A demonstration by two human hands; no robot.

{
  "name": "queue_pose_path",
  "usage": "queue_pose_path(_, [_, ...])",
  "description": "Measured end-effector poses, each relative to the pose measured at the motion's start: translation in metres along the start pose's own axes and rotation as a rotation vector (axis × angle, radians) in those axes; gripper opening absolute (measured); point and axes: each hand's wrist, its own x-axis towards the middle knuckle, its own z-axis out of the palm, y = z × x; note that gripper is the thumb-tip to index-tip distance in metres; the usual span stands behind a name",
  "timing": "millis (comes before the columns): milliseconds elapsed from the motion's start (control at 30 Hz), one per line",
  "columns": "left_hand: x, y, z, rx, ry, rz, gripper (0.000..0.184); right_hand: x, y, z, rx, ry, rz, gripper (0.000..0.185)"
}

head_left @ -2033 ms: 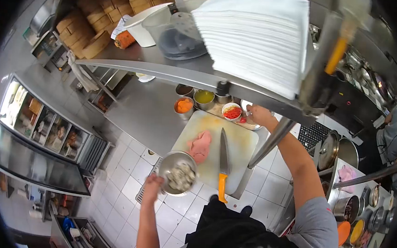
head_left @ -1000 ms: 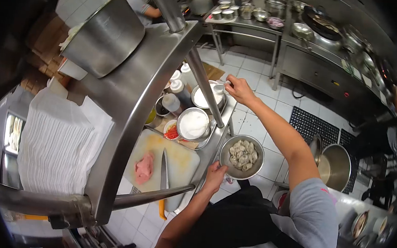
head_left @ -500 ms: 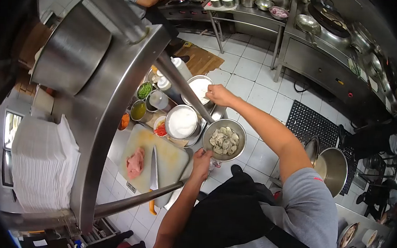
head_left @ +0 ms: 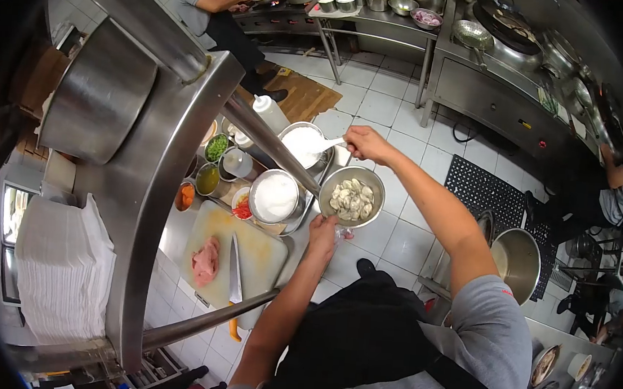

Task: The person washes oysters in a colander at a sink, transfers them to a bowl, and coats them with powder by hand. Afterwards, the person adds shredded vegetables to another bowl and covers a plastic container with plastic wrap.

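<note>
My left hand (head_left: 322, 237) grips the near rim of a metal bowl (head_left: 373, 215) that holds greyish-white pieces of food (head_left: 351, 199). Fingers wrapped round its handle, my right hand (head_left: 365, 142) holds a white scoop (head_left: 327, 145), whose far end lies in a pot of white powder (head_left: 302, 145). A second pot of white powder (head_left: 274, 195) stands nearer to me, left of the bowl. Further left, pink raw meat (head_left: 206, 261) and a knife with an orange handle (head_left: 235, 271) lie on a cutting board (head_left: 264, 246).
A metal shelf (head_left: 157, 147) with its posts rises at the left, carrying a large pot (head_left: 100, 93) and stacked white sheets (head_left: 64, 271). Small containers and bottles (head_left: 268, 112) stand behind the powder. One co-worker (head_left: 203, 15) is at the far stove, another (head_left: 619, 187) at the right.
Since two seconds ago the view has swung right, and the bowl has come over beside the powder pots. In the last half second my right hand has moved slightly right, and the scoop now shows clearly.
</note>
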Motion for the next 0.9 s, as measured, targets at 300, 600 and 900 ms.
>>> queue_pose_path(300, [0.027,0.007,0.022,-0.028,-0.030,0.063,0.019,-0.117,-0.019,-0.017,-0.898,-0.115,-0.644,0.018])
queue_pose_path(600, [0.026,-0.004,0.007,-0.027,-0.030,0.044,0.021,0.006,-0.054,0.035,-0.896,0.015,-0.592,0.024])
queue_pose_path(900, [0.002,0.004,0.000,-0.042,-0.033,0.071,0.022,0.053,0.003,0.060,-0.203,-0.053,-0.016,0.017])
